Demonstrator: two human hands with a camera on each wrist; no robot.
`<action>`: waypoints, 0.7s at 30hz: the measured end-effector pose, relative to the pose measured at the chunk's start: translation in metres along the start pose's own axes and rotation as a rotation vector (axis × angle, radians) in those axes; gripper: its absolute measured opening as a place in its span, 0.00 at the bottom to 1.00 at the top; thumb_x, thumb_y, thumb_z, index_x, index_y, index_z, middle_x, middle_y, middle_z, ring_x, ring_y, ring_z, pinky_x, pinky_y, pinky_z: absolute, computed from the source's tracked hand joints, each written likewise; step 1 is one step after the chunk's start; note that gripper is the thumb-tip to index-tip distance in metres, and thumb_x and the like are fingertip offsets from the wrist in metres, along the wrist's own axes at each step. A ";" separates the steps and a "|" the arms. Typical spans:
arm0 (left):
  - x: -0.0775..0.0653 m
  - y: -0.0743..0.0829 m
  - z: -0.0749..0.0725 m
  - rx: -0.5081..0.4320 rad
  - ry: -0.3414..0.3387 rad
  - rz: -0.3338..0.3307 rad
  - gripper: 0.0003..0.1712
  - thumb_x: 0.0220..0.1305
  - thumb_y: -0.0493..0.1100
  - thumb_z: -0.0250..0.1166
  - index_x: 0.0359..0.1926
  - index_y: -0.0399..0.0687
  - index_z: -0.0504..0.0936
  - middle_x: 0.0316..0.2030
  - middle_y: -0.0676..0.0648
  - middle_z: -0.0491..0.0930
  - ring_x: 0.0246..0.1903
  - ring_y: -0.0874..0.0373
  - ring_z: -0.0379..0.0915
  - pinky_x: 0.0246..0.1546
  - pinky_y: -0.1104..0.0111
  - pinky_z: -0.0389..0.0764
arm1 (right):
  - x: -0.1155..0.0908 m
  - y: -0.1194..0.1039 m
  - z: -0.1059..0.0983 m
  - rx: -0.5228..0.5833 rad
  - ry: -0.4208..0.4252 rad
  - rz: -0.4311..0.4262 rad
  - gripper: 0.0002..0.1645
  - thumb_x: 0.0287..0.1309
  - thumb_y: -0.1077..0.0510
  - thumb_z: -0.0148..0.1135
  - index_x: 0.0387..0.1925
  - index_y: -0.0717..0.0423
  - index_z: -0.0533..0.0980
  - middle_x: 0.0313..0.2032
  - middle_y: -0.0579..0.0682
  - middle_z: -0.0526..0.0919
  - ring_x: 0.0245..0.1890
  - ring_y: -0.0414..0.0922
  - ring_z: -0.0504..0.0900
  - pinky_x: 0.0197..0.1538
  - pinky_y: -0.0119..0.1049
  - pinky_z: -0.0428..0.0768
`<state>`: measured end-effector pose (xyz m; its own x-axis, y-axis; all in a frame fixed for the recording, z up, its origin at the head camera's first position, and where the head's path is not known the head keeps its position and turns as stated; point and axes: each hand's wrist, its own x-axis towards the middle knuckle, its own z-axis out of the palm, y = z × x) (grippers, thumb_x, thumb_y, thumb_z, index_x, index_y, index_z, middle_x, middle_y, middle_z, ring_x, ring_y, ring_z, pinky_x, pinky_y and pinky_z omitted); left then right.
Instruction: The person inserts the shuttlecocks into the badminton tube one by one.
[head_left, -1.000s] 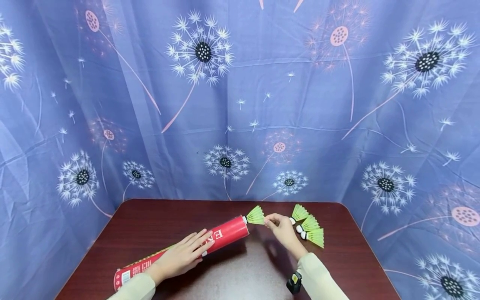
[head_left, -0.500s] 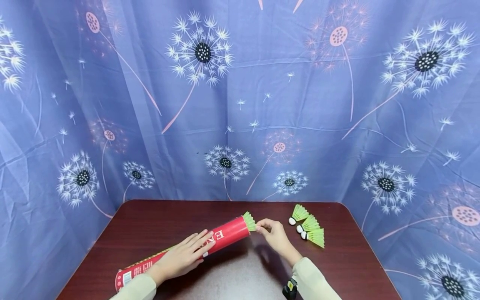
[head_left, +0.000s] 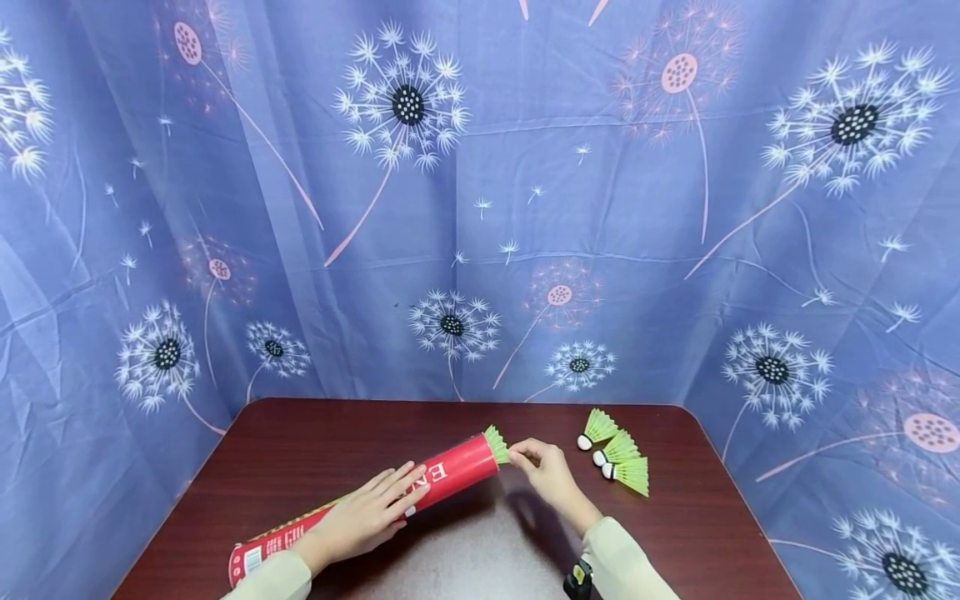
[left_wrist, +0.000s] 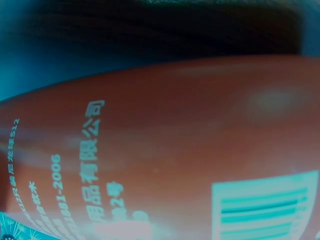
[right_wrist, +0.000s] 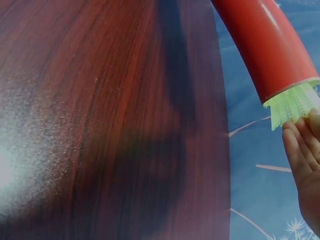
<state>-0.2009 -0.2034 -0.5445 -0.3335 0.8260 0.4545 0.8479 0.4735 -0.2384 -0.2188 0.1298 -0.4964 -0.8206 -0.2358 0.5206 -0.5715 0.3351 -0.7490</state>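
In the head view, a long red shuttlecock tube (head_left: 457,468) slants over the table, its mouth toward the right. My left hand (head_left: 360,518) holds it around the middle, fingers lying across the top. A yellow-green shuttlecock (head_left: 496,446) is in the mouth with only its skirt end showing; the cork is hidden inside. At the skirt's rim, my right hand (head_left: 553,479) pinches with thumb and fingertips. The right wrist view shows those fingers touching the skirt (right_wrist: 290,102). Printed text and a barcode on the tube (left_wrist: 165,130) fill the left wrist view.
Three more yellow-green shuttlecocks with white corks, one of them nearest the front (head_left: 630,475), lie close together right of my right hand. The dark red wooden table (head_left: 337,433) has rounded back corners. A blue dandelion-print curtain (head_left: 510,208) hangs behind it and at both sides.
The shuttlecock has slid from just its cork at the mouth to mostly inside the tube. My right hand has moved left and slightly down with it; my left hand has barely moved.
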 end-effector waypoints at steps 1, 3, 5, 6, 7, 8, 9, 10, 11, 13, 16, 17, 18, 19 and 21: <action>0.000 0.000 0.000 -0.001 0.001 0.001 0.48 0.47 0.44 0.75 0.70 0.43 0.65 0.70 0.38 0.60 0.66 0.42 0.61 0.59 0.54 0.70 | 0.000 0.003 0.001 0.000 0.003 -0.007 0.03 0.52 0.77 0.61 0.29 0.72 0.79 0.26 0.63 0.83 0.24 0.52 0.81 0.29 0.30 0.80; 0.000 0.001 0.000 -0.006 0.000 0.003 0.47 0.49 0.45 0.74 0.70 0.44 0.64 0.70 0.38 0.59 0.66 0.42 0.60 0.59 0.53 0.70 | -0.001 0.013 0.005 -0.001 0.011 -0.017 0.03 0.52 0.76 0.62 0.29 0.70 0.80 0.26 0.61 0.84 0.24 0.47 0.81 0.29 0.30 0.79; 0.000 0.001 0.000 -0.013 0.001 0.006 0.42 0.57 0.47 0.70 0.70 0.44 0.64 0.70 0.38 0.59 0.66 0.42 0.60 0.59 0.54 0.71 | -0.002 0.023 0.009 -0.005 0.016 -0.019 0.02 0.52 0.74 0.64 0.29 0.68 0.81 0.26 0.59 0.84 0.24 0.43 0.80 0.28 0.28 0.79; 0.000 0.001 -0.001 -0.012 -0.003 0.005 0.38 0.62 0.48 0.65 0.70 0.44 0.64 0.70 0.38 0.59 0.67 0.42 0.60 0.59 0.54 0.71 | -0.002 0.029 0.011 -0.003 0.017 -0.011 0.02 0.53 0.72 0.64 0.29 0.66 0.81 0.26 0.57 0.85 0.25 0.41 0.80 0.29 0.28 0.79; 0.000 0.001 -0.001 -0.009 -0.004 0.007 0.35 0.66 0.50 0.61 0.70 0.44 0.64 0.70 0.38 0.59 0.66 0.42 0.60 0.59 0.54 0.71 | -0.002 0.033 0.013 -0.004 0.016 -0.008 0.02 0.53 0.71 0.65 0.29 0.65 0.82 0.26 0.56 0.85 0.25 0.39 0.80 0.29 0.27 0.79; 0.001 0.001 -0.001 -0.010 -0.006 0.007 0.32 0.69 0.51 0.56 0.70 0.44 0.64 0.70 0.38 0.59 0.66 0.42 0.60 0.59 0.54 0.71 | -0.002 0.036 0.014 -0.002 0.012 -0.005 0.03 0.53 0.70 0.65 0.29 0.63 0.82 0.26 0.54 0.85 0.25 0.38 0.80 0.29 0.27 0.79; 0.001 0.001 -0.002 -0.008 -0.009 0.005 0.31 0.71 0.52 0.53 0.70 0.44 0.64 0.70 0.38 0.60 0.66 0.42 0.60 0.59 0.54 0.71 | -0.002 0.038 0.015 0.001 0.008 -0.005 0.03 0.54 0.69 0.65 0.29 0.62 0.82 0.26 0.53 0.85 0.25 0.37 0.80 0.29 0.27 0.79; 0.001 0.001 -0.002 -0.010 -0.005 0.005 0.31 0.71 0.52 0.53 0.70 0.44 0.64 0.69 0.38 0.60 0.66 0.42 0.61 0.59 0.54 0.71 | -0.002 0.039 0.016 0.002 0.001 -0.008 0.03 0.55 0.69 0.64 0.29 0.62 0.83 0.26 0.52 0.85 0.26 0.37 0.80 0.29 0.27 0.79; 0.001 0.002 -0.002 -0.009 0.000 0.005 0.32 0.69 0.51 0.56 0.70 0.44 0.64 0.69 0.38 0.60 0.66 0.42 0.61 0.59 0.54 0.71 | -0.002 0.039 0.017 0.004 -0.005 -0.012 0.03 0.55 0.68 0.64 0.29 0.61 0.83 0.26 0.52 0.85 0.26 0.37 0.80 0.30 0.28 0.80; 0.001 0.002 -0.003 -0.006 0.006 0.005 0.37 0.62 0.48 0.65 0.70 0.43 0.65 0.69 0.38 0.61 0.65 0.41 0.62 0.58 0.54 0.71 | -0.002 0.038 0.018 0.007 -0.018 -0.009 0.04 0.57 0.65 0.64 0.29 0.62 0.83 0.27 0.51 0.86 0.26 0.36 0.80 0.30 0.29 0.80; 0.001 0.001 -0.003 0.008 0.011 0.009 0.44 0.52 0.46 0.73 0.69 0.42 0.65 0.69 0.37 0.61 0.65 0.41 0.62 0.58 0.53 0.72 | -0.001 0.035 0.021 0.006 -0.033 0.009 0.04 0.57 0.65 0.64 0.29 0.62 0.83 0.27 0.53 0.86 0.26 0.35 0.80 0.31 0.30 0.81; 0.001 0.001 -0.003 0.014 0.014 0.012 0.41 0.57 0.47 0.70 0.69 0.42 0.65 0.69 0.37 0.61 0.65 0.41 0.62 0.58 0.53 0.72 | 0.000 0.034 0.021 0.004 -0.037 0.022 0.03 0.56 0.65 0.65 0.29 0.62 0.83 0.27 0.53 0.86 0.26 0.34 0.80 0.30 0.29 0.80; 0.001 0.001 -0.003 0.022 0.013 0.014 0.37 0.62 0.48 0.65 0.69 0.42 0.65 0.69 0.37 0.60 0.65 0.41 0.62 0.58 0.53 0.72 | 0.000 0.033 0.022 0.003 -0.041 0.033 0.03 0.56 0.66 0.65 0.29 0.61 0.83 0.27 0.52 0.86 0.27 0.34 0.79 0.31 0.29 0.80; 0.002 0.000 -0.003 0.026 0.017 0.019 0.33 0.67 0.49 0.59 0.69 0.42 0.65 0.69 0.37 0.60 0.65 0.41 0.62 0.57 0.53 0.72 | 0.000 0.033 0.022 0.000 -0.046 0.041 0.02 0.55 0.67 0.65 0.29 0.60 0.83 0.28 0.52 0.85 0.27 0.34 0.79 0.31 0.29 0.80; 0.002 0.001 -0.003 0.029 0.020 0.023 0.29 0.73 0.51 0.50 0.69 0.42 0.65 0.69 0.37 0.60 0.66 0.41 0.61 0.58 0.54 0.72 | 0.000 0.032 0.021 -0.003 -0.053 0.046 0.03 0.54 0.68 0.66 0.29 0.59 0.84 0.28 0.51 0.85 0.27 0.33 0.78 0.31 0.29 0.79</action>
<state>-0.1997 -0.2021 -0.5417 -0.3057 0.8307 0.4652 0.8428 0.4634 -0.2736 -0.2376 0.1209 -0.5292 -0.8448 -0.2676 0.4634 -0.5333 0.3497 -0.7703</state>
